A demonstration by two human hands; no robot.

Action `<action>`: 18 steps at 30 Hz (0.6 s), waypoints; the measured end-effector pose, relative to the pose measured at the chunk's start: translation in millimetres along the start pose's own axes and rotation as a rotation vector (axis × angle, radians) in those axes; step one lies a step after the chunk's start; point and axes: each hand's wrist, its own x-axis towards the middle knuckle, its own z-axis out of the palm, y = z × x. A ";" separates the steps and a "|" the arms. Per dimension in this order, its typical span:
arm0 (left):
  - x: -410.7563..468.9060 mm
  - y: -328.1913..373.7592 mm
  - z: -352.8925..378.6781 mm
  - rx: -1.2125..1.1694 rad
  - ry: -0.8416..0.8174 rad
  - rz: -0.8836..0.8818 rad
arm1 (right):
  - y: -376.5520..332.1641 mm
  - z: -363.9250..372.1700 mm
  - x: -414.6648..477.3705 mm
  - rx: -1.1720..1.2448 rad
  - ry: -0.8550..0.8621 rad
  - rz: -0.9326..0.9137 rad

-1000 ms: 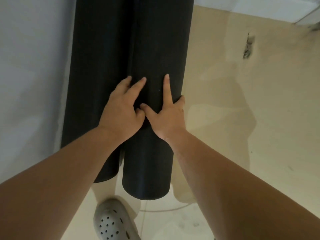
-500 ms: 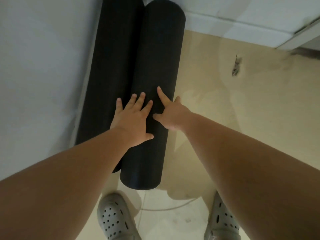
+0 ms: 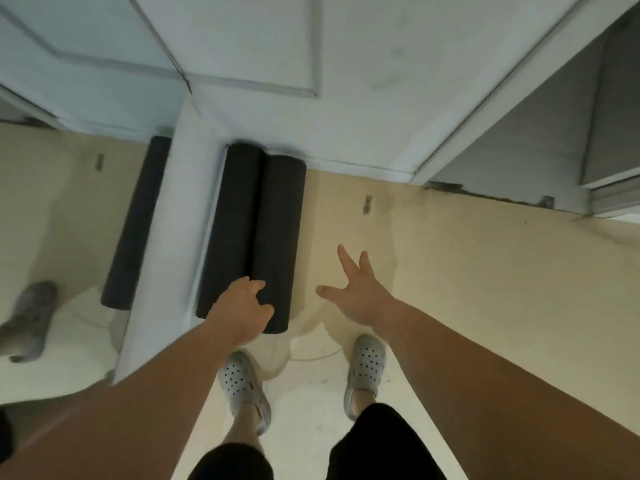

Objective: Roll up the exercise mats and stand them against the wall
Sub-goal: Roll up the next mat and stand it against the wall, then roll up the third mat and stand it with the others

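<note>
Two black rolled mats stand side by side in a wall corner, the left roll (image 3: 235,220) against a white wall edge and the right roll (image 3: 280,230) touching it. My left hand (image 3: 239,310) rests on their near ends, at the seam between them, with its fingers loosely curled and not wrapped around either roll. Off to the right of the rolls, my right hand (image 3: 356,292) hovers over the floor with fingers spread, touching nothing.
A glossy panel on the left reflects a mat (image 3: 135,230) and a shoe (image 3: 31,320). The white wall edge (image 3: 173,220) separates it from the rolls. My grey clogs (image 3: 242,382) (image 3: 367,362) stand on beige floor. A doorway frame (image 3: 485,98) lies right.
My right hand has come off the right roll and moved right, spreading open. My left hand slid down to the near ends. The view has pulled back from the rolls.
</note>
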 end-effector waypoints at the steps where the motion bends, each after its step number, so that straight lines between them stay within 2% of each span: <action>1: -35.4 15.7 -5.8 -0.095 0.019 0.015 | -4.7 -8.5 -32.8 0.011 0.016 -0.010; 5: -147.1 70.2 -35.6 -0.365 0.119 0.107 | -24.6 -37.5 -142.6 0.134 0.137 -0.071; 11: -240.1 109.3 -78.1 -0.367 0.229 0.404 | -25.4 -50.6 -268.0 0.314 0.376 -0.152; 14: -257.4 108.3 -86.0 -0.315 0.186 0.491 | -2.1 -33.1 -323.2 0.397 0.537 -0.136; 18: -286.2 99.5 -65.7 -0.162 0.024 0.555 | 51.2 24.3 -401.3 0.583 0.737 -0.035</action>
